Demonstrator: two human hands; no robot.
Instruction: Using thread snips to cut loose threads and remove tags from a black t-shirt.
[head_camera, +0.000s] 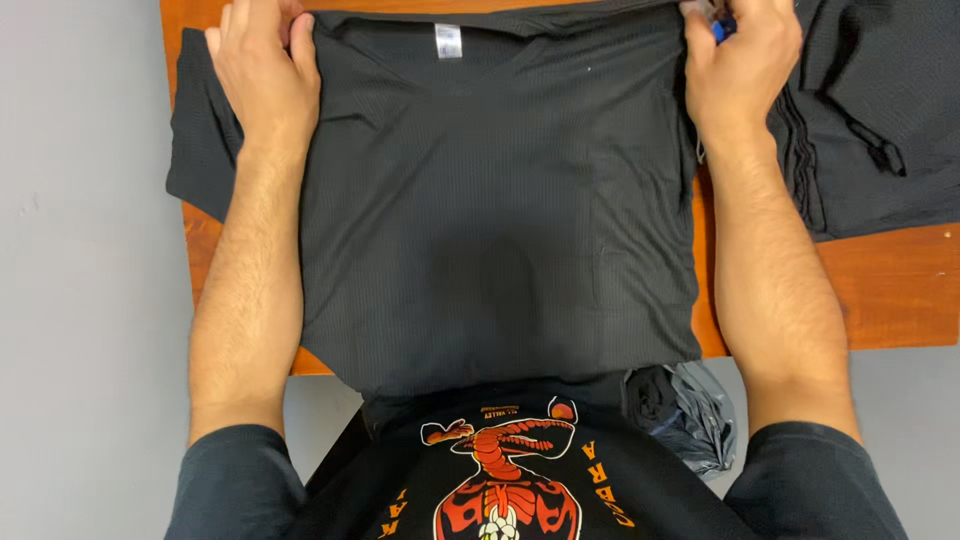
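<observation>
Two hands on the black shirt (500, 210), spread flat on the wooden surface (890, 290). L hand (265, 75) pinches its far-left shoulder, fingers curled; R hand (740, 70) grips the far-right one. Risk: uneven pull, fabric skews, or near hem slides off the edge toward the grey bag (690, 410) just below it.
</observation>
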